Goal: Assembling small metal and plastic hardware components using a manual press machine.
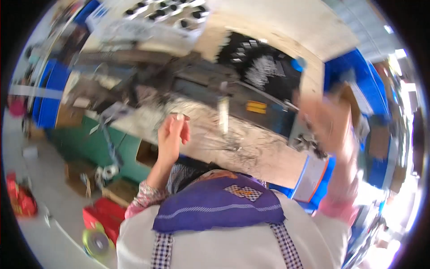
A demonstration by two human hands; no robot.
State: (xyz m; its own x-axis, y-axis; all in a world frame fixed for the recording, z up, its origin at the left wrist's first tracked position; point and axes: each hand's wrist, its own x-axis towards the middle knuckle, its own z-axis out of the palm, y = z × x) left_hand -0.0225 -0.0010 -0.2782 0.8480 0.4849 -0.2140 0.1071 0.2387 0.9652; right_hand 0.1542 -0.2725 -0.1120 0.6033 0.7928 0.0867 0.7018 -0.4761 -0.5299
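Over the near edge of the wooden bench, my left hand (172, 132) is raised with its fingers curled and thumb laid against them. Whatever it may hold is too small to make out. My right hand (329, 121) is smeared by motion at the bench's right end, beside a grey block (301, 136) with small metal pieces on and around it; its fingers cannot be read. Between the hands stands a dark machine (197, 76) with a pale upright strip (223, 116) at its front and a yellow label (256, 106).
Behind the machine, a black mat (230, 49) carries many small silvery pieces. A white crate (134, 31) of dark-ended rolls stands at the back left. Blue bins (369, 89) flank the right end. Dark, thread-like scraps (251, 150) litter the bench front. Red bags lie at the lower left.
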